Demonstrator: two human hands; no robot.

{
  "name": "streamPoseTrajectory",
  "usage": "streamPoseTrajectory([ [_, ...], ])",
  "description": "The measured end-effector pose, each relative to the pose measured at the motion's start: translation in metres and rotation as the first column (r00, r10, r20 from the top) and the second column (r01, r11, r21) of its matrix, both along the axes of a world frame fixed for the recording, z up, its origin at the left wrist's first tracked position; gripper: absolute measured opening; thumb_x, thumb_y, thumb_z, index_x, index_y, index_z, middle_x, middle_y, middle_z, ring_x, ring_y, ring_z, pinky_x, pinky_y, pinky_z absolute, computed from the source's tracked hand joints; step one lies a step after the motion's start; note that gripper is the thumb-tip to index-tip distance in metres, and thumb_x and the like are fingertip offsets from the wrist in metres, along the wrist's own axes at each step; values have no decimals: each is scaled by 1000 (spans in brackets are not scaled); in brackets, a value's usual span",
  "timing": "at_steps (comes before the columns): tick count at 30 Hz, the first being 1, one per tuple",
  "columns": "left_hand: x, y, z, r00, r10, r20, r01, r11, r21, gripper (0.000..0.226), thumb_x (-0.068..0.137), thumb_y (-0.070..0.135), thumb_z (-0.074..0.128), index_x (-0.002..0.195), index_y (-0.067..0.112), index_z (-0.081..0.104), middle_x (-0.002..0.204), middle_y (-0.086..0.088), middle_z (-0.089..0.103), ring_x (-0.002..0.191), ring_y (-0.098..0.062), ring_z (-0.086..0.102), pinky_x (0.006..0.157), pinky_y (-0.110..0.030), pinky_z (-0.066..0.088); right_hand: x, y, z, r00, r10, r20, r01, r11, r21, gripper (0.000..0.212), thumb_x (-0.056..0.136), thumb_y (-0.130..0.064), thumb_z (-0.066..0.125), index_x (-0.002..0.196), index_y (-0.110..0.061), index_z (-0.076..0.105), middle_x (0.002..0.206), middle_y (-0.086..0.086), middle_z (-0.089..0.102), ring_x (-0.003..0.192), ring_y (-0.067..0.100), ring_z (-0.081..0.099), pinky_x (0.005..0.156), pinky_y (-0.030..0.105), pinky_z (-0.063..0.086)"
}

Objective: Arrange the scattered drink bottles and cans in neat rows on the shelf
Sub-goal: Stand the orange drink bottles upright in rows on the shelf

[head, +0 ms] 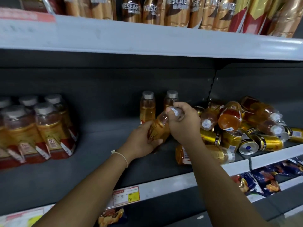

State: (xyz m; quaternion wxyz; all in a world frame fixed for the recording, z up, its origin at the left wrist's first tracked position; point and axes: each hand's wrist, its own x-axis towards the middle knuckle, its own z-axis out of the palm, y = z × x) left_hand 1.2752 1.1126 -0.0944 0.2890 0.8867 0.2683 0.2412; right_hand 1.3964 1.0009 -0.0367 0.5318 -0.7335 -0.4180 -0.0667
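Both my hands hold one amber drink bottle (pixel 159 125), tilted over the dark grey shelf (pixel 98 161). My left hand (pixel 142 140) grips its lower body. My right hand (pixel 183 123) curls round its capped neck. Behind them two matching bottles (pixel 147 106) stand upright side by side at the back. To the right lies a jumbled pile of bottles (pixel 229 118) and gold cans (pixel 267 142) on their sides. Another bottle (pixel 218 154) lies near the front edge, partly hidden by my right forearm.
A shrink-wrapped pack of bottles (pixel 41 130) stands at the left of the shelf. The shelf above carries coffee bottles (pixel 177 12). A price tag (pixel 126 196) sits on the front rail. Snack bags (pixel 262 181) lie on the shelf below.
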Motion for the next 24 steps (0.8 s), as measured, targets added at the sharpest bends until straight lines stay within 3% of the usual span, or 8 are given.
streamPoseTrajectory([
  [1,-9,3,-1,1000,-3,-2,3,999,-33,72,76,48,73,137,29,39,127,6,57,114,-11,55,98,-29,45,-7,4,0,1000,10,16,-9,1000,-1,37,92,-38,66,123,-19,62,119,4,62,112,17,55,87,26,44],
  [3,-29,7,-6,999,13,33,-10,996,-90,68,75,46,75,133,31,43,118,16,61,105,5,56,91,-13,45,-22,13,2,999,38,29,-38,999,-7,38,91,-41,66,124,-21,62,120,1,62,110,13,54,86,22,41],
  [5,-50,8,-10,994,62,86,-53,994,-96,55,74,43,77,120,39,47,103,29,59,92,22,52,76,2,38,-38,22,4,995,96,8,-96,995,-16,40,90,-44,67,123,-23,62,118,-1,62,109,12,55,90,29,49],
  [7,-72,10,-13,987,102,127,-89,991,-103,52,74,40,78,115,44,46,97,33,57,88,26,50,71,5,36,-55,32,7,986,164,-34,-164,986,-20,43,87,-47,69,123,-24,61,118,-1,62,110,14,59,93,40,54],
  [9,-93,12,-15,979,139,146,-123,986,-116,50,74,38,79,114,43,48,98,28,61,91,21,54,74,2,39,-73,41,8,974,217,-61,-218,976,-6,47,84,-49,72,123,-25,62,115,-4,63,105,9,61,90,37,56],
  [13,-141,17,-20,958,226,177,-210,972,-103,51,73,42,77,118,34,54,98,24,65,91,13,59,77,-3,42,-110,52,2,890,411,-196,-409,911,53,60,77,-48,79,130,-28,59,119,-13,61,101,-4,63,79,13,55],
  [18,-201,26,-21,937,281,208,-249,954,-169,55,75,40,77,124,32,52,109,20,65,103,3,60,88,-13,45,-145,58,-34,721,608,-332,-645,764,-1,66,85,-29,77,142,-33,43,140,-6,54,127,7,53,105,30,47],
  [24,-266,33,-17,940,267,213,-221,951,-216,62,80,32,75,135,22,47,126,12,61,117,-2,54,105,-29,42,-192,71,-73,704,600,-381,-706,652,-277,80,85,-9,76,150,-24,34,146,-1,47,126,6,47,96,16,44],
])
